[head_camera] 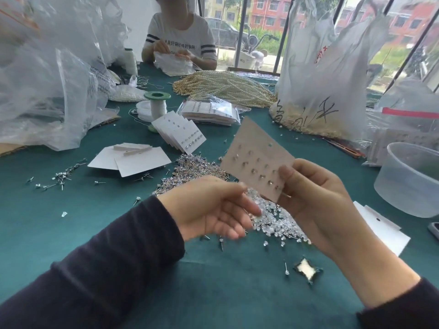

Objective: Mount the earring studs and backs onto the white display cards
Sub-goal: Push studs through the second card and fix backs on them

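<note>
Green table (pixel 71 229): stud pile (pixel 192 167), clear backs (pixel 278 222), blank cards (pixel 133 160), tub (pixel 413 179).

likely jewellery workshop, pearl strands (pixel 228 86), stud piles (pixel 192 167), card stacks (pixel 178 131)

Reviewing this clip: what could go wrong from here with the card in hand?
1. The right hand pinches the display card only at one corner, so pressing on backs may bend it.
2. The left hand hovers over the pile of clear backs; a brush could scatter them across the green table.
</note>
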The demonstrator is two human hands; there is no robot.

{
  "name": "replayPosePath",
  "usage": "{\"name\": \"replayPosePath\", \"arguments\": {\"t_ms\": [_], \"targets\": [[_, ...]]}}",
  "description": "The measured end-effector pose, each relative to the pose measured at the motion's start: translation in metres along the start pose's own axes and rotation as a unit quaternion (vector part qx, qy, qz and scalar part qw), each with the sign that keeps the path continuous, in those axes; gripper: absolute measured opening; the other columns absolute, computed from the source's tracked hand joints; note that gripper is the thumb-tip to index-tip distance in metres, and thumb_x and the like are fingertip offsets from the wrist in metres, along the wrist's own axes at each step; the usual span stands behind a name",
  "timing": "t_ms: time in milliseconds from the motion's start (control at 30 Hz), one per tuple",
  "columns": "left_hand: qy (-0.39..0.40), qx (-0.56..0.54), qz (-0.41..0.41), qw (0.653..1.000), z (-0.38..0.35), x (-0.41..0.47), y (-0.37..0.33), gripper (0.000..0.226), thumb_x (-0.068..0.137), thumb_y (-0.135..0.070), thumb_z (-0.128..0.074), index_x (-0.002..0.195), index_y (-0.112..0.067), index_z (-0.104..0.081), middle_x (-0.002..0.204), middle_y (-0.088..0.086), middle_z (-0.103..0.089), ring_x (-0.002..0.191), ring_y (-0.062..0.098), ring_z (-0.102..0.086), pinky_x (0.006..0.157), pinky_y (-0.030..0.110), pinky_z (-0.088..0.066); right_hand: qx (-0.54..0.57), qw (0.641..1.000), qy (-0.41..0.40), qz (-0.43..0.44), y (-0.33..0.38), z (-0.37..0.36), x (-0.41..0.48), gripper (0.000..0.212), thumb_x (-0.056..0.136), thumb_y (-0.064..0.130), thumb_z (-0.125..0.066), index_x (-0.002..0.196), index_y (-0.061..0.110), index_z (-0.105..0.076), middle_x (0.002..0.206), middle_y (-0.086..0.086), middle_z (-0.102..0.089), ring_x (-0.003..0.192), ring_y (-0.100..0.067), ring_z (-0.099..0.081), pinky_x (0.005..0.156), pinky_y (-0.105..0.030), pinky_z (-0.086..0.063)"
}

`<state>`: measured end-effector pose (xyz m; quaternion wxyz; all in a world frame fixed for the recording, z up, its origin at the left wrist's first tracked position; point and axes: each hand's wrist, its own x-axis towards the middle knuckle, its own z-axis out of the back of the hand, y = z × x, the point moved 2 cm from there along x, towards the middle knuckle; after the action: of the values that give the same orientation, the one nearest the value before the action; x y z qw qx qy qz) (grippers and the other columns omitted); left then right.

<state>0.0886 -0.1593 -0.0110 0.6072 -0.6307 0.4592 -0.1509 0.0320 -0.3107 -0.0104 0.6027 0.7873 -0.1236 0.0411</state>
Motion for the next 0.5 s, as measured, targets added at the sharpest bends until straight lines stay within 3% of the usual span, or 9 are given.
{"name": "replayPosePath", "arguments": {"t_ms": [67, 133, 233, 300, 400, 467, 500], "targets": [[-0.129, -0.02, -0.071, 0.989, 0.013, 0.0, -0.006, 0.035, 0.092, -0.023, -0.046, 0.072, -0.002, -0.065, 0.056, 0.01, -0.064, 0.043, 0.014, -0.057, 0.04, 0.017, -0.047, -0.013, 0.999, -0.012, -0.031, 0.0, 0.007, 0.002, 0.016, 0.074, 0.02, -0.059, 0.075, 0.013, -0.074, 0.076, -0.004, -0.071, 0.07, -0.014, -0.066, 0.065, -0.027, -0.056], [-0.201, -0.061, -0.146, 0.967, 0.027, -0.002, -0.012, 0.037, 0.089, -0.034, -0.049, 0.073, -0.005, -0.064, 0.061, 0.008, -0.065, 0.049, 0.015, -0.058, 0.043, 0.018, -0.049, -0.048, 0.998, -0.023, -0.041, -0.002, 0.01, 0.003, 0.02, 0.075, 0.02, -0.056, 0.077, 0.014, -0.075, 0.077, -0.002, -0.071, 0.07, -0.012, -0.065, 0.064, -0.024, -0.055], [-0.211, 0.02, -0.232, 0.95, 0.035, -0.008, -0.019, 0.027, 0.07, -0.034, -0.065, 0.08, -0.01, -0.07, 0.063, 0.004, -0.065, 0.055, 0.012, -0.058, 0.048, 0.019, -0.05, -0.102, 0.994, -0.026, -0.036, -0.006, 0.011, 0.004, 0.021, 0.076, 0.023, -0.056, 0.079, 0.013, -0.074, 0.078, -0.002, -0.07, 0.069, -0.011, -0.063, 0.064, -0.023, -0.053], [-0.23, 0.135, -0.244, 0.932, 0.03, -0.009, -0.017, 0.013, 0.07, -0.016, -0.071, 0.082, -0.011, -0.071, 0.063, 0.004, -0.067, 0.051, 0.01, -0.059, 0.049, 0.019, -0.052, -0.119, 0.992, -0.021, -0.032, -0.008, 0.012, 0.004, 0.022, 0.076, 0.027, -0.057, 0.083, 0.012, -0.072, 0.081, -0.004, -0.07, 0.074, -0.014, -0.062, 0.066, -0.025, -0.052], [-0.261, 0.157, -0.235, 0.923, 0.026, -0.008, -0.015, 0.008, 0.072, 0.002, -0.069, 0.077, -0.004, -0.069, 0.059, 0.007, -0.068, 0.046, 0.01, -0.06, 0.048, 0.018, -0.052, -0.181, 0.983, -0.03, -0.008, -0.01, 0.014, 0.005, 0.014, 0.082, 0.024, -0.059, 0.086, 0.018, -0.071, 0.081, -0.004, -0.067, 0.074, -0.015, -0.059, 0.066, -0.028, -0.049], [-0.311, 0.123, -0.237, 0.912, 0.04, -0.006, -0.025, 0.007, 0.072, 0.001, -0.068, 0.074, -0.006, -0.067, 0.059, 0.005, -0.068, 0.048, 0.011, -0.063, 0.049, 0.018, -0.053, -0.311, 0.948, -0.059, 0.048, -0.012, 0.019, 0.007, 0.014, 0.088, 0.016, -0.058, 0.093, 0.025, -0.067, 0.078, 0.003, -0.063, 0.068, -0.007, -0.055, 0.061, -0.019, -0.046], [-0.348, 0.107, -0.242, 0.899, 0.053, -0.004, -0.034, 0.006, 0.072, -0.001, -0.068, 0.075, -0.005, -0.066, 0.064, 0.008, -0.069, 0.051, 0.013, -0.065, 0.05, 0.019, -0.055, -0.398, 0.911, -0.07, 0.084, -0.013, 0.022, 0.008, 0.015, 0.089, 0.016, -0.057, 0.098, 0.025, -0.065, 0.078, 0.008, -0.06, 0.067, -0.002, -0.053, 0.062, -0.013, -0.043]]}}
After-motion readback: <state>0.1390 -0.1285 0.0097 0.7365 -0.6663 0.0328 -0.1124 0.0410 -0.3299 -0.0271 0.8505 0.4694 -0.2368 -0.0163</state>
